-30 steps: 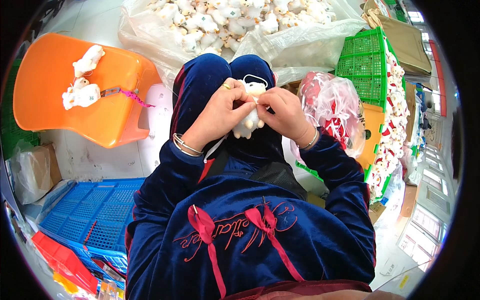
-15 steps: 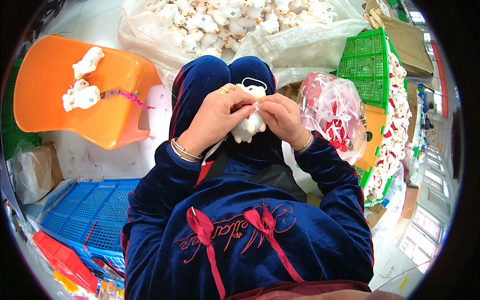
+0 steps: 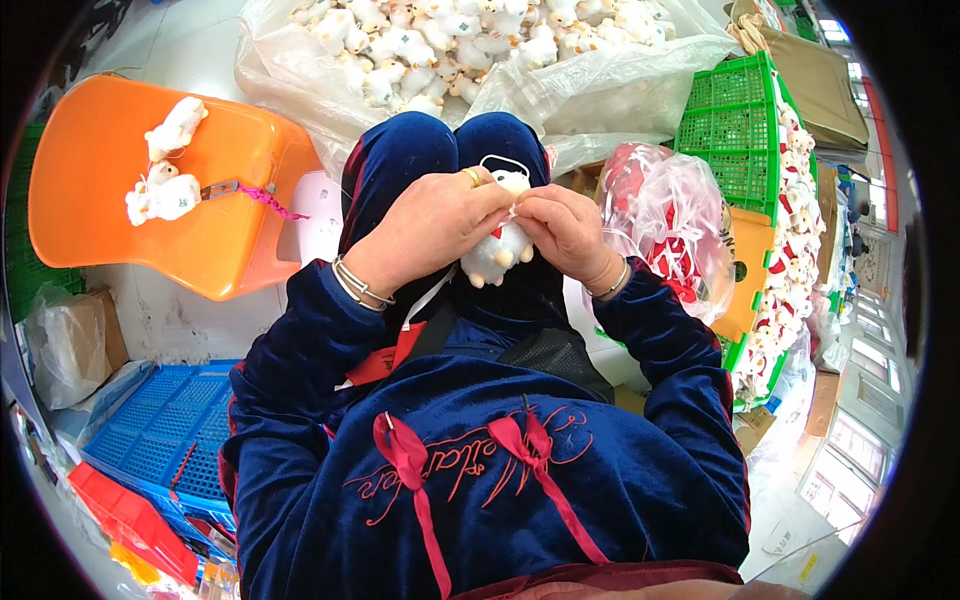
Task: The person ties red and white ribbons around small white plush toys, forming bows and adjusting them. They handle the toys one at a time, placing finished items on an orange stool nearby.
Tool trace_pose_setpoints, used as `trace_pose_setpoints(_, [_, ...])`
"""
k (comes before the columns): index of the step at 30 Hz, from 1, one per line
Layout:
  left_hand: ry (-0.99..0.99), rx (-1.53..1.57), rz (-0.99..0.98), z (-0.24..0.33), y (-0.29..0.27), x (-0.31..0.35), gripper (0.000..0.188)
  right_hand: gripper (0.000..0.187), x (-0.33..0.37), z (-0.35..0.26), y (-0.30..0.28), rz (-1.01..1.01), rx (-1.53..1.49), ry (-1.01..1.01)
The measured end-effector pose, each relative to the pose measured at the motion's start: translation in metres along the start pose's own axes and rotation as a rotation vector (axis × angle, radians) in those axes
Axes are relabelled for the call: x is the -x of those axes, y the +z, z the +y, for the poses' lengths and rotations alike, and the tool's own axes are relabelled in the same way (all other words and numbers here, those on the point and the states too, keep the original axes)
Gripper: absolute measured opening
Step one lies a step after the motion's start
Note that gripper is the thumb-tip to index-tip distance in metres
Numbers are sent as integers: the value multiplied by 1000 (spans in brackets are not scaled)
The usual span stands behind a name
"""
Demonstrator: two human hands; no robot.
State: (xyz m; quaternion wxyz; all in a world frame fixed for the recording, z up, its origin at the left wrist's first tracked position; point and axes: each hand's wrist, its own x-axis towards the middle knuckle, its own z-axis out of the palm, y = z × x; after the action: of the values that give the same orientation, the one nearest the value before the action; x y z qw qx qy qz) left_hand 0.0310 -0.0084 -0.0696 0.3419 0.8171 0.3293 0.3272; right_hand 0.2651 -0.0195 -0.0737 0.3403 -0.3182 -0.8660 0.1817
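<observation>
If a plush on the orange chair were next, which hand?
Left, probably: the left hand is nearer the orange chair and its two plush toys; the right hand sits beyond it. Both are occupied at the lap plush.

left — toys [image 3: 163,195] on chair [image 3: 90,225] | ahead — pile [image 3: 430,50] in bag [image 3: 590,95] | right: crate [image 3: 725,140]

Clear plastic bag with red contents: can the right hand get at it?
Probably yes: the bag lies just right of the right hand, with nothing visible between. That hand is pinching at the neck of the plush toy, though, so it would likely need to let go first.
</observation>
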Motion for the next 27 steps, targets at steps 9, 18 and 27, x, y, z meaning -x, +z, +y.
trace_pose_setpoints(9, [-111, 105, 56, 11, 2, 0, 20, 19, 1, -2, -1, 28, -15, 31])
trace_pose_setpoints(18, [-120, 103, 145, 10, 11, 9, 12, 19, 4, -10, 4, 41, -96, 204])
trace_pose_setpoints(27, [-137, 158, 194, 11, 12, 13, 11, 21, 6, -15, 8, 85, -64, 194])
